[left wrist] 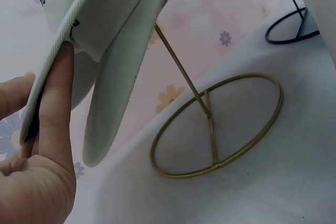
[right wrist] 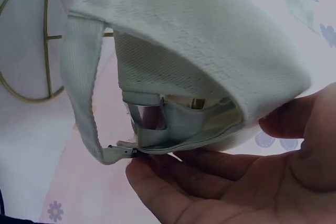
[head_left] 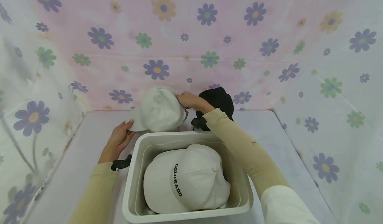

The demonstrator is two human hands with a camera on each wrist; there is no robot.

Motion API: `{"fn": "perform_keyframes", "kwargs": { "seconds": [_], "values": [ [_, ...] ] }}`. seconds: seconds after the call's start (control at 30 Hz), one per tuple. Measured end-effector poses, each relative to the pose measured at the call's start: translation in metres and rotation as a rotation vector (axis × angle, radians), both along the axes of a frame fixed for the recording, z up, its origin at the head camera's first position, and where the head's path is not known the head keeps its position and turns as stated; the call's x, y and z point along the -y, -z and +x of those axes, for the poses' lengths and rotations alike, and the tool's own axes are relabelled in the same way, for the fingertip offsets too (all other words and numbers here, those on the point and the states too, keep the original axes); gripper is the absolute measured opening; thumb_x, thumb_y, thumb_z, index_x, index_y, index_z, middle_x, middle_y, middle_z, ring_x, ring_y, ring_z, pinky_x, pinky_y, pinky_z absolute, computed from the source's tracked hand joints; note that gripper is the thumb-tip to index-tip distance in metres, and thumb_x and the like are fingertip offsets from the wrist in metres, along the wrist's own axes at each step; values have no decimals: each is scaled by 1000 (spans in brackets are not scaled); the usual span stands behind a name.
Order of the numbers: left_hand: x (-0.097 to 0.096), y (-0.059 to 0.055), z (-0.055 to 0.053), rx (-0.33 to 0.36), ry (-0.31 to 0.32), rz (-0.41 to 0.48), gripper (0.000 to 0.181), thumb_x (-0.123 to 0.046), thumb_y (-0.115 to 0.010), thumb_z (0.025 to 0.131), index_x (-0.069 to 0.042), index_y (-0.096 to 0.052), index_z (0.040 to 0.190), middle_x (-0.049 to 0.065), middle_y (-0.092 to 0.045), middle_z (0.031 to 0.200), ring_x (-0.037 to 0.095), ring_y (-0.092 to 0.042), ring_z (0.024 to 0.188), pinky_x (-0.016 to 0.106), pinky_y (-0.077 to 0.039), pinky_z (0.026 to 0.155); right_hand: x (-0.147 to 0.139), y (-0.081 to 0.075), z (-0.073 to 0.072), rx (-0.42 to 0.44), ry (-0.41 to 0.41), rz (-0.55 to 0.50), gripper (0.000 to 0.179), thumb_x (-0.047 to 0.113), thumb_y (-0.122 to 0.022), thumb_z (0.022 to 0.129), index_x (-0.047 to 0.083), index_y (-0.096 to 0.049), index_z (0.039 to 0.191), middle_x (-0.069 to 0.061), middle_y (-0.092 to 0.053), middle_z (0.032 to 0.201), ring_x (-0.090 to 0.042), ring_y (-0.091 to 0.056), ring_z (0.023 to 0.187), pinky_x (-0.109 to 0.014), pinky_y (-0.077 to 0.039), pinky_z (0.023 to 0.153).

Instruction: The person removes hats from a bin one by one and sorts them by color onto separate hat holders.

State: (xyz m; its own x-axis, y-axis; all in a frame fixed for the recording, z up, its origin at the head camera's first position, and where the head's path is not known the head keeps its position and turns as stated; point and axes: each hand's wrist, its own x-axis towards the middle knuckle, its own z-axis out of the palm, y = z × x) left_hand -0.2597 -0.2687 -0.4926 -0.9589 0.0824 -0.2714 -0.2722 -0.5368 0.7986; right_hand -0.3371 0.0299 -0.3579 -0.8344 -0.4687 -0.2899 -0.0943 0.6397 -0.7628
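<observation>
Behind the bin, a white cap (head_left: 161, 114) is held between both hands, its brim toward the left. My left hand (head_left: 120, 135) pinches the brim's edge, thumb on one face and fingers on the other. A second pale brim (left wrist: 113, 114) hangs right behind the pinched one in the left wrist view, above a gold wire stand (left wrist: 181, 69). My right hand (head_left: 192, 101) grips the cap's back edge, with the strap (right wrist: 81, 77) and its metal buckle (right wrist: 123, 151) beside the fingertips. Through the back opening, the lining and a bit of gold metal show.
A white plastic bin (head_left: 128, 190) in front holds a cream cap (head_left: 197, 180) lettered COLORADO. At the right, a black cap (head_left: 219, 99) stands partly hidden by my right forearm. A dark wire ring base (left wrist: 286, 40) shows in the left wrist view. Flowered cloth walls surround the table.
</observation>
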Motion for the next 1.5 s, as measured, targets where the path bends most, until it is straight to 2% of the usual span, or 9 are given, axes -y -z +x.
{"fn": "perform_keyframes", "kwargs": {
  "seconds": [0.1, 0.27, 0.47, 0.6, 0.73, 1.0, 1.1, 1.3, 1.5],
  "values": [
    [-1, 1, 2, -8, 9, 8, 54, -18, -45, 109, -2, -20, 153, -10, -70, 101, -1, -68, 96, 17, -56, 84, 0, 1, -3, 5, 19, -11, 49, 35, -29, 112, 10, -55, 79, 1, -50, 73, -10, -45, 64, -30, -46, 73],
    [-3, 5, 3, -38, 21, 19, 53, -17, -43, 109, -1, -19, 153, -9, -72, 101, 1, -69, 97, 18, -57, 84, 2, 4, -7, 68, 81, -52, 54, 44, -29, 110, 2, -57, 131, -12, -59, 128, -25, -59, 114, -47, -50, 103],
    [-3, 8, 2, -48, 11, -22, 63, -18, -45, 109, 1, -11, 158, -10, -71, 102, 1, -69, 96, 18, -57, 83, 4, 9, -10, 162, 117, -50, 69, 54, -28, 108, 1, -41, 150, -18, -50, 144, -33, -58, 120, -47, -51, 103],
    [-3, 5, 3, -35, 3, -8, 68, -18, -46, 108, 0, -6, 161, -11, -70, 102, 0, -68, 97, 18, -57, 83, 2, 12, -14, 173, 114, -69, 67, 56, -28, 108, 0, -54, 132, -16, -59, 115, -23, -60, 85, -34, -54, 79],
    [-2, 2, 4, -11, -17, 45, 54, -17, -46, 108, -5, -22, 155, -9, -70, 101, 1, -68, 96, 18, -56, 83, -1, 11, -16, 188, 99, -98, 59, 57, -33, 106, 4, -58, 107, -7, -51, 84, -17, -45, 63, -28, -41, 59],
    [-2, 4, 5, -38, -21, 86, 24, -16, -45, 108, -9, -40, 131, -6, -70, 102, 3, -68, 96, 19, -56, 83, -5, 7, -14, 174, 150, -69, 65, 61, -46, 101, 3, -52, 128, -9, -51, 113, -22, -51, 82, -28, -44, 66],
    [-2, 4, 4, -39, -20, 94, 24, -15, -45, 108, -9, -40, 131, -6, -70, 102, 3, -69, 96, 20, -57, 83, -5, 7, -16, 157, 164, -76, 64, 59, -44, 103, 0, -51, 128, -10, -52, 106, -21, -52, 78, -29, -47, 69],
    [-2, 2, 4, -31, -27, 113, 24, -15, -45, 108, -10, -40, 131, -6, -70, 102, 3, -69, 97, 19, -57, 83, -3, 8, -18, 116, 216, -123, 48, 42, -31, 111, 3, -52, 91, -4, -43, 62, -15, -42, 52, -28, -43, 57],
    [-1, 5, 6, -67, -18, 73, 22, -16, -46, 108, -12, -41, 129, -7, -70, 105, 3, -69, 99, 19, -57, 85, -2, 6, -16, -3, 157, -48, 43, 24, -33, 111, 10, -43, 71, -1, -35, 59, -14, -33, 51, -29, -35, 57]
  ]
}}
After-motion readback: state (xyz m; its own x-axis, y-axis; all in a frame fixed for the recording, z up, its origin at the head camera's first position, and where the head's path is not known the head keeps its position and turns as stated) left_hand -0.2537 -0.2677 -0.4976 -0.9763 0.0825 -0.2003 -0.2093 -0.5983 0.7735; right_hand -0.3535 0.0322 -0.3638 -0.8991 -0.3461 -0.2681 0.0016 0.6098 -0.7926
